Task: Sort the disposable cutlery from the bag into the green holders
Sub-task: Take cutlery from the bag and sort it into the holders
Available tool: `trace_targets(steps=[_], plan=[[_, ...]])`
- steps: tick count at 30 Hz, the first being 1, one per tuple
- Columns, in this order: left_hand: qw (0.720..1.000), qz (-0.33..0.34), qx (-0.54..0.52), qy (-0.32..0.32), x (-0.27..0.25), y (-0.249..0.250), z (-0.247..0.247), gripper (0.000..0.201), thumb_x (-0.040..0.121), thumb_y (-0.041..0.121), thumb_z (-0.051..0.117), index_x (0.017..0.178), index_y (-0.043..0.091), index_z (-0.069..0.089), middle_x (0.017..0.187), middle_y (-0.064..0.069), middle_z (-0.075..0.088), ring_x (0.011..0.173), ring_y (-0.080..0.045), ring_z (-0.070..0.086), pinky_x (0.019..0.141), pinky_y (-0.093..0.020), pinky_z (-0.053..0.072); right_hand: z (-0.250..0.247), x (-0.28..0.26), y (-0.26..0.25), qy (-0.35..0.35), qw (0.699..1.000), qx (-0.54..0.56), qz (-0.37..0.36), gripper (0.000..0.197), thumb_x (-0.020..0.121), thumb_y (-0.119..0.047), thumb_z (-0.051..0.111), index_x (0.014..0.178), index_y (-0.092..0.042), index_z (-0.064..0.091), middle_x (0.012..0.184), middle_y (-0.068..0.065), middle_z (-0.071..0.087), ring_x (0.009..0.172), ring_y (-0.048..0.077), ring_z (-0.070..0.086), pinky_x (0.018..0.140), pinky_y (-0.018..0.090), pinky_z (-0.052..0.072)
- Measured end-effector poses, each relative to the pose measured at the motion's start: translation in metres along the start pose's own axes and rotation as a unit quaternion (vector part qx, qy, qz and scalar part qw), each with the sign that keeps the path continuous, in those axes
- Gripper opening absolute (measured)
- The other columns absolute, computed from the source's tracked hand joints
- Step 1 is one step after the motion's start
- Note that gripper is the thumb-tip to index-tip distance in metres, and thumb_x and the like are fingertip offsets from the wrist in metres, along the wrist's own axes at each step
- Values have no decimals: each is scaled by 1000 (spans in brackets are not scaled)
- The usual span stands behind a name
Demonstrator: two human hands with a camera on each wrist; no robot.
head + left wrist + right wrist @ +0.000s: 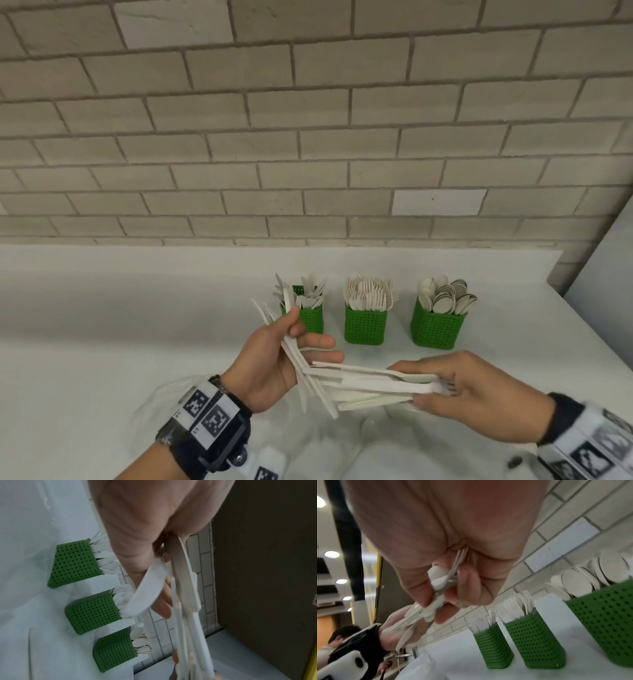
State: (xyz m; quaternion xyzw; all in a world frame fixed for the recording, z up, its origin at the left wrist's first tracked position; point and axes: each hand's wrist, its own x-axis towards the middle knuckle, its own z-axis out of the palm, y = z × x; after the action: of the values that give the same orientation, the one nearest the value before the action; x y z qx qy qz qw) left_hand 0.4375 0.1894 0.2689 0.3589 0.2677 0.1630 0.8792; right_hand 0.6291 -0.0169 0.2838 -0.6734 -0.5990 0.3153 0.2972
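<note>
Three green perforated holders stand on the white counter: the left one with knives (306,317), the middle one with forks (365,325), the right one with spoons (437,328). My left hand (274,356) grips a fanned bunch of white knives (294,363) just in front of the knife holder. My right hand (472,397) pinches a bundle of white cutlery (373,385) by its head ends, with fork tines showing, handles pointing left towards the left hand. The clear bag (342,435) lies under both hands. In the left wrist view the knives (185,601) run past my fingers.
A brick wall rises behind the counter (137,325). The counter's right edge (589,329) falls off beyond the spoon holder. Another person (339,638) shows at the lower left of the right wrist view.
</note>
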Motion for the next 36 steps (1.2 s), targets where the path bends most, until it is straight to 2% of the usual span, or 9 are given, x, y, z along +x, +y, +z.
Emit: trace_targets(steps=[4,7,11,13,15,21,29,32,36], plan=[[995,31,72,56,5,5,-1,47,92,53,52,62,19,39,52,-1,29,37,-17,40,47,-31,50,-17,11,-12,-53,993,-99,-47,35,94,-23,62,126,-37,63,110,-24,67,100,0,63,90,25,49],[991,17,129,43,12,2,-5,49,79,62,60,66,22,36,62,3,14,41,-8,16,34,-17,22,-24,23,-22,-84,983,-147,-67,33,93,-29,60,125,-36,61,105,-17,68,91,6,64,83,30,51],[950,12,294,-102,15,-21,2,51,73,68,71,76,19,56,67,0,40,52,-13,35,47,-23,30,-23,49,-33,-136,955,-240,-108,29,91,-28,56,119,-31,61,89,-2,67,75,16,59,69,35,49],[922,10,341,-184,15,-35,5,53,77,66,66,100,19,68,84,-4,58,74,-19,50,65,-28,36,-26,62,-36,-152,951,-251,-101,29,87,-26,57,115,-34,62,81,2,65,69,22,58,64,37,50],[915,-20,341,-214,16,-39,2,62,77,55,74,119,12,61,95,-8,59,79,-21,52,60,-27,41,-28,73,-37,-167,944,-269,-89,36,84,-29,57,119,-38,61,82,3,68,72,25,60,67,40,52],[921,-80,325,-200,19,-57,-7,24,81,16,75,76,12,52,62,-6,43,54,-18,40,46,-25,29,-17,95,-36,-207,931,-291,-78,38,84,-20,63,121,-29,65,91,-2,72,77,15,59,73,29,51],[933,-3,323,-160,18,-73,-20,30,91,26,67,94,7,43,55,-2,41,42,-18,40,49,-28,36,-3,100,-18,-109,965,-231,-52,61,75,-38,80,126,-31,48,101,-6,59,89,12,54,79,31,49],[944,1,310,-116,16,-81,-23,33,90,28,65,91,9,38,59,1,37,47,-16,32,49,-25,31,-6,93,-1,-35,998,-39,-38,60,77,-48,74,130,-37,48,111,-12,59,93,10,58,83,27,50],[933,54,350,-71,20,-89,-16,28,86,23,68,87,8,43,55,1,42,42,-18,38,46,-25,36,33,85,17,131,968,216,-8,41,91,-52,43,128,-37,55,116,-12,66,107,6,61,90,31,48]])
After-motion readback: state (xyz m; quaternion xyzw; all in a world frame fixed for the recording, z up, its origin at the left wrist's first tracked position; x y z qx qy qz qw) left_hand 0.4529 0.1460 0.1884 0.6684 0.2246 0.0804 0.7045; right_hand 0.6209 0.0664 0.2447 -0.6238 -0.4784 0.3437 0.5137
